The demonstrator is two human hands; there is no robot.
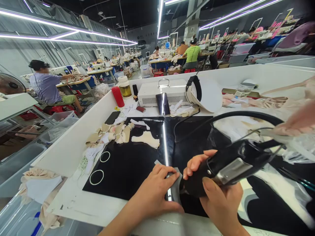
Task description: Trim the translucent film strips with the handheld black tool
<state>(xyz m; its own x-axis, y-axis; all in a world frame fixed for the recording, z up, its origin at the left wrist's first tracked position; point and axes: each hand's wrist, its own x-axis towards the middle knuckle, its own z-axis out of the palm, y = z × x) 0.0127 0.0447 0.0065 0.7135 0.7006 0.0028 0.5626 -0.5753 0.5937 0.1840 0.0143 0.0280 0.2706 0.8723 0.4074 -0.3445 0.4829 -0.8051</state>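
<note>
Right hand [220,198], closed around a black handheld tool [223,164]; left hand [156,186], fingers on a grey piece [176,186] near the table's [98,208] front edge, its grip not discernible. A cream piece [147,139] lies farther from this edge.

Black tool [219,161] with a silver strip [233,171]; grey cloth [176,190]; glossy black mat [135,167] striped by a white reflection; white table [86,209]. White rings [96,184], a plain cream scrap [146,139], a red cup [117,96], a yellow jar [125,90] with a whitish lid [122,79], a white box [150,95] patterned with dark slots [177,99], a white visor [211,95] with a black band [197,88]
</note>
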